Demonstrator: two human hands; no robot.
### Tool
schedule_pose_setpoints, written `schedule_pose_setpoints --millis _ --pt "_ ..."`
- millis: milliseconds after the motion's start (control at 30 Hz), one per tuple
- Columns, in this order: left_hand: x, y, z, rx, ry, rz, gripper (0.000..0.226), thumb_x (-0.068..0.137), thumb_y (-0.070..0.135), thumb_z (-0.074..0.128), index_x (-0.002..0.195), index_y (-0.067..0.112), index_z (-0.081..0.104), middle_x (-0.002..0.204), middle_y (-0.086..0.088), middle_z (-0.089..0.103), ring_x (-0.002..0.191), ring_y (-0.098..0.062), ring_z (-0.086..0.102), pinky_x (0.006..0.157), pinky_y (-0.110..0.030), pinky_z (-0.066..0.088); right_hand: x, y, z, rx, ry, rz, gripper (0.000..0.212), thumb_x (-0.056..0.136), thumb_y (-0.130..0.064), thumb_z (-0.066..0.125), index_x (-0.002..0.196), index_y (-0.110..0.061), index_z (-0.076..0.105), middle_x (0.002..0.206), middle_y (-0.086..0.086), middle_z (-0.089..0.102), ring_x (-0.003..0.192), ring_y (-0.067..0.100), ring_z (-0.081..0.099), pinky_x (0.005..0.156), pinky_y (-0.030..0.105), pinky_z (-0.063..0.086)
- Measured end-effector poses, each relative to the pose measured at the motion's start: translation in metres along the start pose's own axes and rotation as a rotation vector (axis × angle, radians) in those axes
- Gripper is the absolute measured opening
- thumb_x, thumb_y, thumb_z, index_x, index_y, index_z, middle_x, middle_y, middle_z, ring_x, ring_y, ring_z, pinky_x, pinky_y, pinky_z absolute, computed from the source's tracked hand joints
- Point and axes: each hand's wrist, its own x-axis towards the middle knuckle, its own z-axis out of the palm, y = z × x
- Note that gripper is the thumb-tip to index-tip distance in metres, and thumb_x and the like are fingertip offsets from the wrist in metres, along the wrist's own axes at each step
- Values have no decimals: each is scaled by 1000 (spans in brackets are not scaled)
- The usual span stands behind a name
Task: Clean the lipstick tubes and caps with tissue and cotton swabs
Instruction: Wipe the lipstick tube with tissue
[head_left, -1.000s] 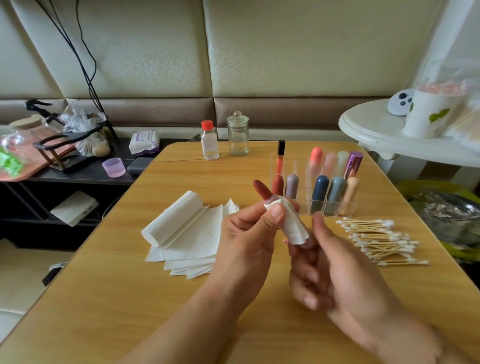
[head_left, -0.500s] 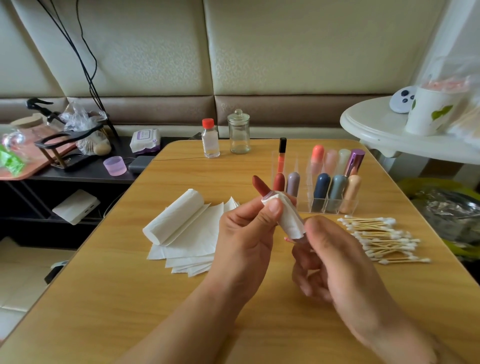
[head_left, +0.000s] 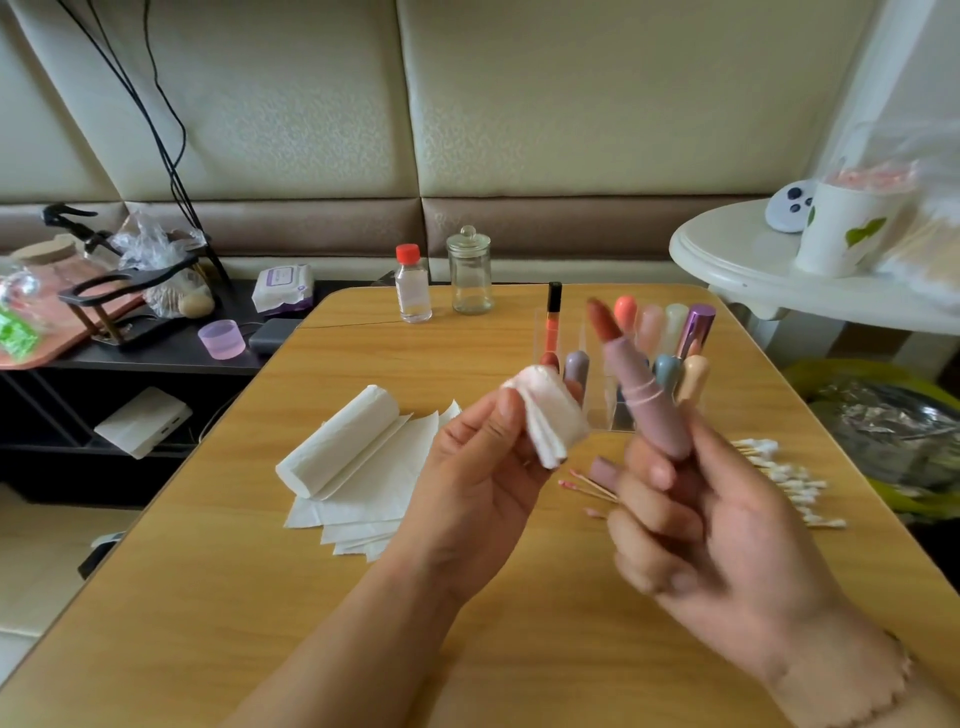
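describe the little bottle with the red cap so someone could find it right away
Start at the wooden table and look to its far edge, by the padded wall. Two small clear containers stand side by side there, left of the clear lipstick organizer. The red-capped bottle is the left one, slim with a red screw cap, while its neighbour, the glass jar, is wider with a knobbed glass lid.

Left hand raised, palm toward camera, thumb and fingers pinching folded tissue at its lower edge. Right hand beside it, apart, thumb and fingers curled round base of lipstick tube (bullet end pointing up, away from grip). Lower fingers blurred, probably loosely bent. Both forearms angled inward.
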Motion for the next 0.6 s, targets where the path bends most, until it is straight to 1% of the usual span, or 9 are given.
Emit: schedule_pose_setpoints --millis 67,133,167,233,333,400,467,533,600 --pt "-1 8 2 9 61 -60 37 87 30 66 117 9 69 108 -11 70 90 -17 67 75 -27 55 3 -4 1 -175 162 -198 50 100 -52 37 77 -14 59 55 -1 31 40 16 28 61 33 40" --pt "-3 13 3 187 146 -107 37 94 33 52 124 16 65 102 -10 72 83 -17 68 72 -33 53 5 -8 0 -270 299 -325 45 98 -48 38 85 -10 58 58 2 32 45 16 27 52 23 48" --pt "-4 14 2 369 197 -110 37 97 40 45 124 24 65 100 -8 74 81 -18 68 72 -37 52 6 -10 -2 -279 346 -354 43 98 -47 38 86 -10 56 59 3 32 46 16 27 44 19 42" --pt "-6 13 2 780 287 -50 37 96 52 41 110 32 70 94 0 75 82 -22 69 73 -42 53 7 -12 -6 -279 395 -374 42 99 -48 38 86 -12 56 60 2 34 44 16 29 40 21 25" --pt "-6 9 -1 1179 391 119 15 92 31 58 95 32 73 82 14 72 74 -6 66 55 -31 52 7 -11 -10 -287 414 -390 42 98 -50 40 85 -14 57 61 1 35 43 15 31 47 31 13" --pt "-5 8 -3 1254 360 84 24 91 13 60 99 33 72 84 19 72 73 1 64 58 -20 48 6 -9 -9 -300 396 -394 42 98 -49 40 85 -13 57 60 1 35 43 15 31 46 30 14" --pt "-5 9 -5 1245 251 -31 30 90 10 63 106 33 70 96 20 71 85 2 65 71 -19 52 4 -8 -7 -305 372 -397 41 97 -48 40 85 -12 56 60 2 34 44 16 30 44 27 17" --pt "-7 8 -4 1283 150 -106 27 89 18 68 111 34 69 102 21 70 94 3 65 83 -22 54 4 -7 -7 -315 364 -404 42 95 -49 41 85 -11 56 60 3 33 45 17 30 42 25 20" --pt "-9 5 -3 1411 145 -24 23 88 32 68 112 34 69 100 21 70 94 6 63 81 -17 52 5 -5 -8 -323 353 -403 43 96 -49 41 85 -11 56 60 3 33 45 17 30 43 27 19"
